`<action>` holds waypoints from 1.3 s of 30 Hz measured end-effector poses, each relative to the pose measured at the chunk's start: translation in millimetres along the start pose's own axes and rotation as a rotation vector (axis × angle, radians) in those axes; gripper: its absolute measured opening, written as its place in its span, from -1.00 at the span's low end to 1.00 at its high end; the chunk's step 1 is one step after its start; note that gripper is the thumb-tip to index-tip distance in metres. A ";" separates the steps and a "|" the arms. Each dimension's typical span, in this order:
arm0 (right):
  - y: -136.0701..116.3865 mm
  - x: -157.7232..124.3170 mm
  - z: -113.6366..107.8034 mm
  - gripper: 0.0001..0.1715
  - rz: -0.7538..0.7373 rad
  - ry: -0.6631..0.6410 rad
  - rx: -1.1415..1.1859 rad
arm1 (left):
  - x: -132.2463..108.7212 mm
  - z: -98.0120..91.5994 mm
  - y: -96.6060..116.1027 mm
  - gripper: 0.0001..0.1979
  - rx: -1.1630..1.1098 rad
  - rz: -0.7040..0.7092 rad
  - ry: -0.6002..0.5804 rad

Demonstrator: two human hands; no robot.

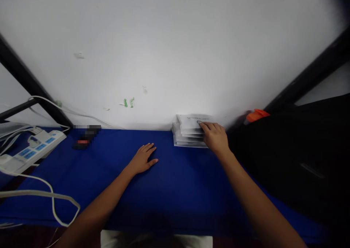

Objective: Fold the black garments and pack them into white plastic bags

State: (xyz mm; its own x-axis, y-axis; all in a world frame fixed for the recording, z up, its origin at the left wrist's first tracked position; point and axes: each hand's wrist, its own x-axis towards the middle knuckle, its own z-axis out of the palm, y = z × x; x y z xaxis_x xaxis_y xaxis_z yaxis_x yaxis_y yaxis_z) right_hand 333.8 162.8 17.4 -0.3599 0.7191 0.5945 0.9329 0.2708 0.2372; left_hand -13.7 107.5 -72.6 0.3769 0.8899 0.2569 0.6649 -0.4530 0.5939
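Observation:
My left hand (142,158) lies flat on the blue surface (169,189), fingers spread and holding nothing. Farther right, my right hand (216,136) is at the right end of a stack of flat white packets (188,140) against the wall. Its thumb presses on the top packet (190,122), which bears dark print too small to read. The other fingers are bent at that packet's right edge, and their tips are partly hidden.
A white power strip (43,149) with blue sockets, plugs and loose white cables (65,197) occupies the left side. Near the wall lies a dark, pixelated object (84,138). Large black fabric (295,157) and an orange item (257,115) are at right. Dark frame bars (24,73) slant at both sides.

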 end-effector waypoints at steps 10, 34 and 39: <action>-90.1 -22.1 -41.6 -0.48 -0.256 0.110 0.321 | 0.8 -60.5 -2.2 -0.59 -0.339 -0.104 0.543; -140.9 -50.3 -9.3 -0.80 -0.229 0.045 0.740 | -14.9 -43.5 39.7 -0.63 0.284 0.261 0.115; -155.0 -55.8 -13.7 -0.84 -0.256 0.128 0.786 | -18.3 -25.0 64.7 -0.81 0.219 0.479 0.216</action>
State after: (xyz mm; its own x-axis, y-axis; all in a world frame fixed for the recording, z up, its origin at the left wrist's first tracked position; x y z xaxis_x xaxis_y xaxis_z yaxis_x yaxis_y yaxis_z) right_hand 209.1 72.0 -42.1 -0.5155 0.5095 0.6889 0.5406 0.8172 -0.1999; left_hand 6.3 63.2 -19.9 0.5445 0.5623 0.6224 0.5787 -0.7890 0.2065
